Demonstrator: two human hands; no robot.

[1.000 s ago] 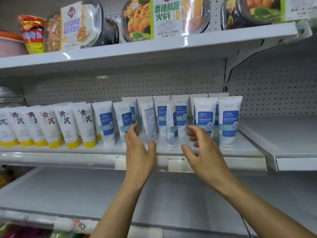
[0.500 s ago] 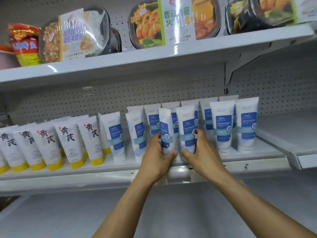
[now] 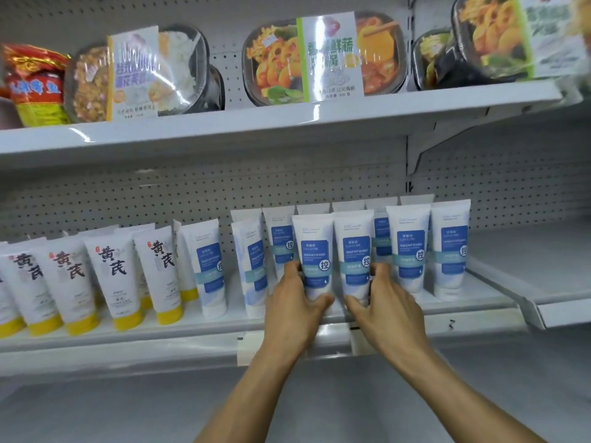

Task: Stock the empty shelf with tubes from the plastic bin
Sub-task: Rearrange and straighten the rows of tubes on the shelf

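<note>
White plastic tubes with blue labels (image 3: 411, 251) are standing upright in rows on the white metal shelf (image 3: 128, 335) at the centre and right of the frame. The left hand (image 3: 292, 310) is gripping one front-row tube (image 3: 315, 251) while the right hand (image 3: 388, 310) is gripping the neighbouring tube (image 3: 355, 247) just beside it. Each hand's fingers (image 3: 380, 270) are curling round the outer side of its tube, thumb pressing the lower front, and white tubes with yellow caps (image 3: 112, 276) are standing at the left of the frame.
</note>
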